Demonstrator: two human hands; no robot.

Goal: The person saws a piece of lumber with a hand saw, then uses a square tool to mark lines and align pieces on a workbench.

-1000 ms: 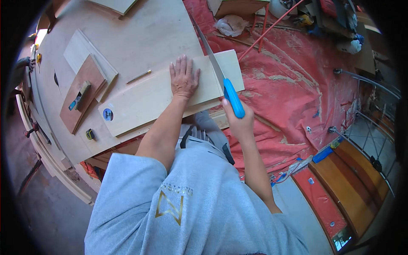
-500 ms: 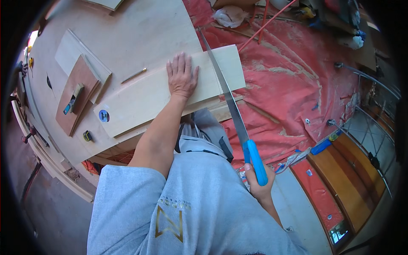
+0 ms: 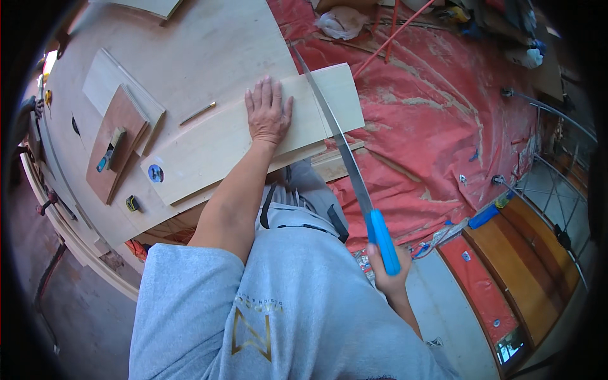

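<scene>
Head view, left hand (image 3: 268, 119): flat, fingers slightly spread, resting on the board and gripping nothing.
Right hand (image 3: 386, 271): closed around the saw's blue handle (image 3: 384, 240).
Saw (image 3: 353, 163): blade slanting across the board (image 3: 218, 147) near its right end.
Board: along the table (image 3: 209, 50), right end over red sheeting (image 3: 430, 142).
</scene>
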